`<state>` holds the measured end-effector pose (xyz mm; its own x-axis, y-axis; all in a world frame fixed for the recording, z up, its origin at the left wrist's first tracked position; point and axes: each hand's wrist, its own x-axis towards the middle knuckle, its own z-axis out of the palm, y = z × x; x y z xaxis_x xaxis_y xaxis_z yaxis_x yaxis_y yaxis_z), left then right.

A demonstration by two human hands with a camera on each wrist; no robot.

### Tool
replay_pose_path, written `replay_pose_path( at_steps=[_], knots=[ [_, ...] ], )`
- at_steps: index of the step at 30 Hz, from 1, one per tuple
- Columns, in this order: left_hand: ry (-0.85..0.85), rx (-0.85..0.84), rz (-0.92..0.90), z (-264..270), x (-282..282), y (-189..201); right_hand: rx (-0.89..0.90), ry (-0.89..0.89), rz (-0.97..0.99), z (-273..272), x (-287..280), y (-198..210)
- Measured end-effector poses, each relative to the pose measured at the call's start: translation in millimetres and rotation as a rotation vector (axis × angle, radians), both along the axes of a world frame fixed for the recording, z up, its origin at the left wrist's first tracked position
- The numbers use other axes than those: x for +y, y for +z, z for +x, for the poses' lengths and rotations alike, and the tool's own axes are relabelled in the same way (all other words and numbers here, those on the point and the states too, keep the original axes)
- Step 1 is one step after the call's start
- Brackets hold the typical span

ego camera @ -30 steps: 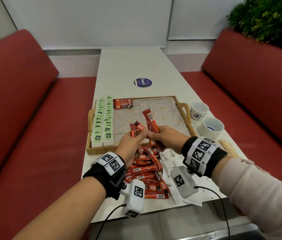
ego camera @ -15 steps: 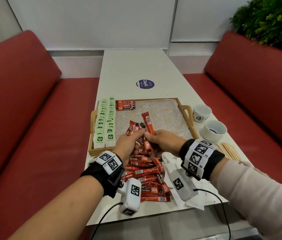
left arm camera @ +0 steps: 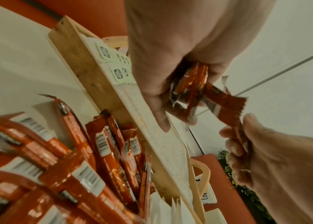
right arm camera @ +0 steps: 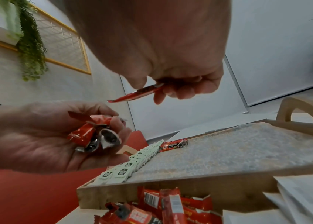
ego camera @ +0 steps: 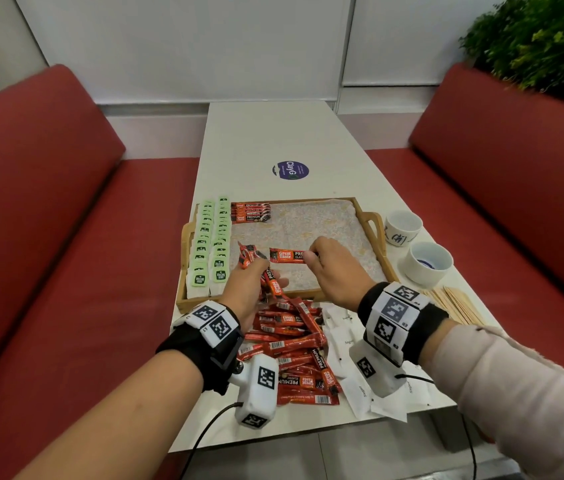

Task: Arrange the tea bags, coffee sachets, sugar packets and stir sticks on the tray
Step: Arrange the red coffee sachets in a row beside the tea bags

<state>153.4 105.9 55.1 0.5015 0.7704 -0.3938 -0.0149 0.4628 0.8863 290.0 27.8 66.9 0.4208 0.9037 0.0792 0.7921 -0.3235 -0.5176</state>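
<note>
A wooden tray (ego camera: 374,237) holds two rows of green tea bags (ego camera: 210,244) along its left side and a short stack of red coffee sachets (ego camera: 250,212) at the far left. My left hand (ego camera: 251,282) grips a bunch of coffee sachets (left arm camera: 192,84) over the tray's near edge. My right hand (ego camera: 325,261) pinches one coffee sachet (ego camera: 287,255) by its end and holds it level above the tray. A heap of loose coffee sachets (ego camera: 291,344) lies on the table in front of the tray, with white sugar packets (ego camera: 346,341) to its right. Wooden stir sticks (ego camera: 453,303) lie at the right.
Two white cups (ego camera: 427,263) stand right of the tray near the table edge. A round blue sticker (ego camera: 290,170) marks the white table (ego camera: 273,133) beyond the tray. Red benches (ego camera: 48,237) flank the table, and a green plant (ego camera: 543,39) stands at the far right.
My right hand has drawn one sachet out of the bunch in my left hand, moved right over the tray and turned the sachet level. The left hand keeps the rest.
</note>
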Motion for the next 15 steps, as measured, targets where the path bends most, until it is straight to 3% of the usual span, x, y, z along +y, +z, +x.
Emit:
replay_pose_path(
  at_steps=[6,15],
  knots=[
    [0.024,0.022,0.030,4,5,13,0.169,-0.004,0.031,9,2,11],
    [0.131,0.056,0.032,-8,20,23,0.285,-0.054,0.086,28,22,23]
  ],
)
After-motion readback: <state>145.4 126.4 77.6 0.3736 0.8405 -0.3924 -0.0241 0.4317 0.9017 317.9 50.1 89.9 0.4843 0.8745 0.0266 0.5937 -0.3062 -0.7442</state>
